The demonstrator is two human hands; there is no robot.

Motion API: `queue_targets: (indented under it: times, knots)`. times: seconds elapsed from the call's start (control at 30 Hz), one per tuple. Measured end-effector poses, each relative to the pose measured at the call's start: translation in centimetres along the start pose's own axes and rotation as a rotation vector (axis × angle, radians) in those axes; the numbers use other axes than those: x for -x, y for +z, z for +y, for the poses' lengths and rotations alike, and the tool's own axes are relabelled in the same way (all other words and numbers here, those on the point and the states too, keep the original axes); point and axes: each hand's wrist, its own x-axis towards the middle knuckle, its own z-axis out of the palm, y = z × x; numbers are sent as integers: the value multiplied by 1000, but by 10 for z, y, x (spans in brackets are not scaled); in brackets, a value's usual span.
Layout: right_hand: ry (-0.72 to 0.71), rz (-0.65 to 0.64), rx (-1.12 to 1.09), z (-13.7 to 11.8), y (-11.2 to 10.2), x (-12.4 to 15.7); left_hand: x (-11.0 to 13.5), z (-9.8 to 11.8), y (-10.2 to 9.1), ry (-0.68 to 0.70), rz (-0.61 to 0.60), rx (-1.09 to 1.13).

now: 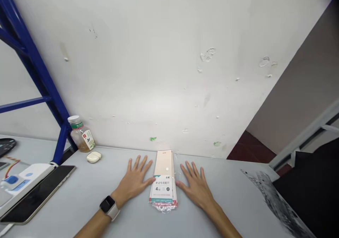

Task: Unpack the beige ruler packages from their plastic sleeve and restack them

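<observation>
A clear plastic packet of rulers (163,181), with a pale upper part and a white and teal printed label, lies flat on the grey table between my hands. My left hand (135,178) rests palm down to its left, fingers spread, the thumb tip at the packet's edge. A watch with a pale strap (109,206) is on that wrist. On the other side, my right hand (196,185) also lies flat with spread fingers, its thumb close to the packet's right edge. Neither hand holds anything.
At the left lie a tablet (37,194), a white power strip (23,181) and a small cream case (93,156). A bottle (81,135) stands against the wall by a blue metal frame (39,61). Black cloth (315,185) covers the right side.
</observation>
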Motion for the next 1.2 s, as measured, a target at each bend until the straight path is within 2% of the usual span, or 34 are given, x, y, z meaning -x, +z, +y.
queue_targets:
  times: [0.17,0.6,0.73,1.2]
  knots:
    - [20,-27,12,-1,-2,1,-1,2,-2,-22,-45,26]
    - [-5,11,-27,-4,-5,4,-1,2,-4,-33,-61,20]
    - [6,-17,-2,-4,-6,4,-1,1,-4,-28,-50,33]
    - [-2,3,-18,0,-1,3,-1,1,-5,-27,-53,44]
